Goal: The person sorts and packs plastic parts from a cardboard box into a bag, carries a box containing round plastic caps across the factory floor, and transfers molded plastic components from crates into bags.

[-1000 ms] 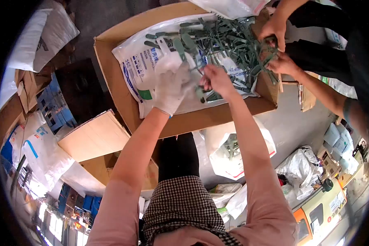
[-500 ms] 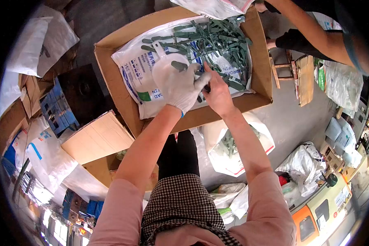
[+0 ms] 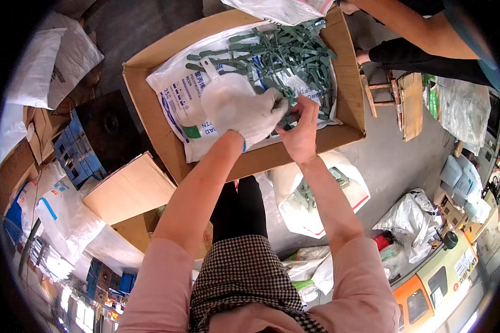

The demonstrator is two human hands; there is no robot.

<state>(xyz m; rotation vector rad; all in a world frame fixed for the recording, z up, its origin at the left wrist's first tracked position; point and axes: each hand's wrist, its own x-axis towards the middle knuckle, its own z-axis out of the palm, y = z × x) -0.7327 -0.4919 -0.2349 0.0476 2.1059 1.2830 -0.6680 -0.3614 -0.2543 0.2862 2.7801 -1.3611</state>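
My left hand, in a white glove, is closed around dark green plastic pieces above the open cardboard box. Just right of it, my bare right hand has thumb and fingers bent in on a green piece at the left hand's fingertips; the exact grip is partly hidden. Beneath the glove a white scoop-like dish with a holed handle lies on a printed white sack. Many flat, elongated green pieces are heaped on the sack's far right part.
Below the box stands a white bag containing green pieces. Another person's arm reaches in at the upper right, near a wooden stool. A cardboard flap and a dark blue machine are on the left.
My left hand has turned and moved slightly right, and the green piece sticking out over the dish is no longer visible there. My right hand's fingers have drawn in. The view has shifted slightly.
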